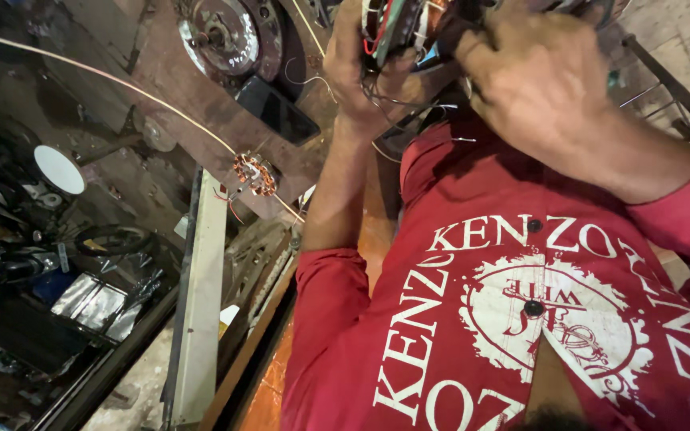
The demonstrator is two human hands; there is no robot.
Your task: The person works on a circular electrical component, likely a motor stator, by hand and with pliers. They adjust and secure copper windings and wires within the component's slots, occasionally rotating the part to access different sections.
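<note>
While its long axis cannot be told, the wound stator [397, 28] at twelve o'clock is grasped by the left hand [361, 68] and right hand [541, 84].

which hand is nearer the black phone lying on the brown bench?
Left. The left hand grips the wired motor winding just beside the flat black phone. The right hand sits on the winding's far side, farther from the phone.

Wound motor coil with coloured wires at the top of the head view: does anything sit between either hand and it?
Nothing visible does. The left hand already has the wound motor coil with coloured wires in its grip from the side, and the right hand lies against its other side. The loose thin wires hang below, not between.
</note>
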